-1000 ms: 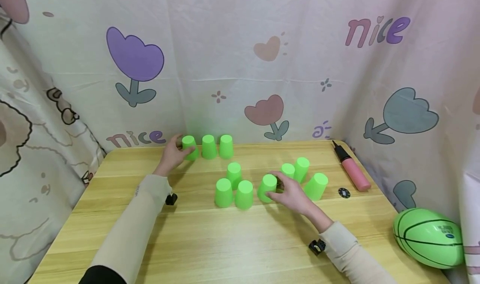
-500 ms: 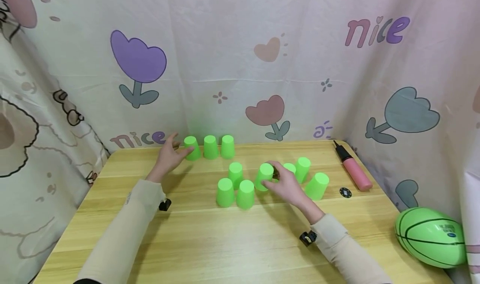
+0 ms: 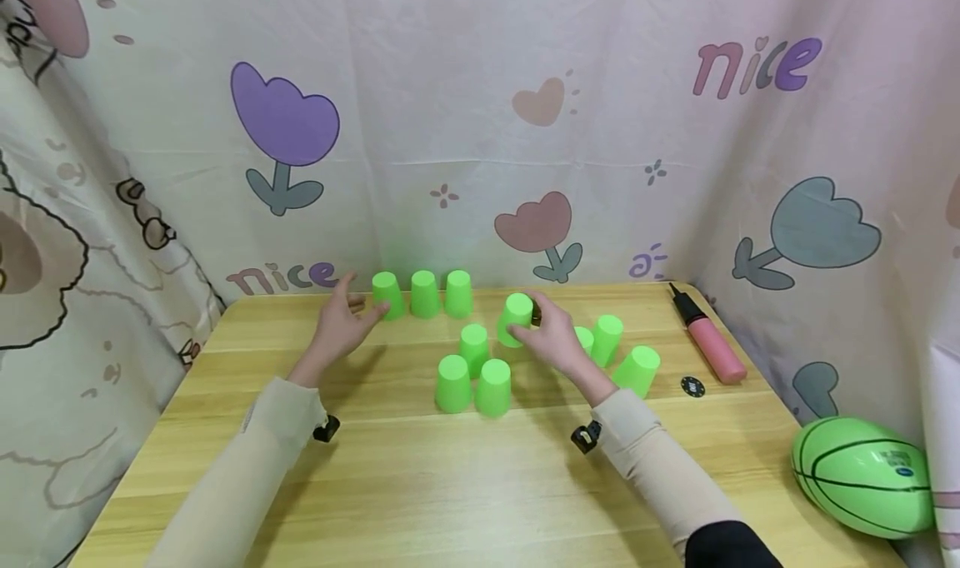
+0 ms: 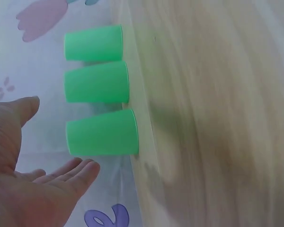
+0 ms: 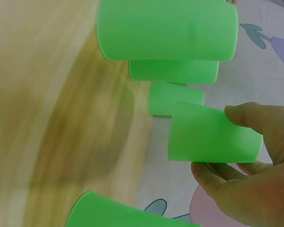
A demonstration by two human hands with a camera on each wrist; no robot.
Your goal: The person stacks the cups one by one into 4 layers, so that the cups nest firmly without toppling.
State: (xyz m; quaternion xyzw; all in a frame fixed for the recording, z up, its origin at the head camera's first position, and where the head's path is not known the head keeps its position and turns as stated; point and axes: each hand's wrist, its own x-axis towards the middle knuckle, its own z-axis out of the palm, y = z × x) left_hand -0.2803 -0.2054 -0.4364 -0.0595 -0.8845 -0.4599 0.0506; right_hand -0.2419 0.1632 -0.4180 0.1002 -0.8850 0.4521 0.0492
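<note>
My right hand pinches an upside-down green plastic cup between thumb and fingers. In the right wrist view, the held cup stands clear of the table. To its left, three matching cups form a row along the back edge. My left hand is beside the row's leftmost cup, thumb and fingers spread. The left wrist view shows a gap between those fingers and that cup. Nearer me, three cups stand in a triangle, its back cup closest to the held one.
Three more green cups, one of them nearest the front, stand right of the right hand, which partly covers them. A black round chip and a pink hand pump lie farther right. A green ball sits at the right edge.
My right hand has carried its cup from beside the front triangle back and slightly left, toward the rear row. The left hand has drawn away from the leftmost cup.
</note>
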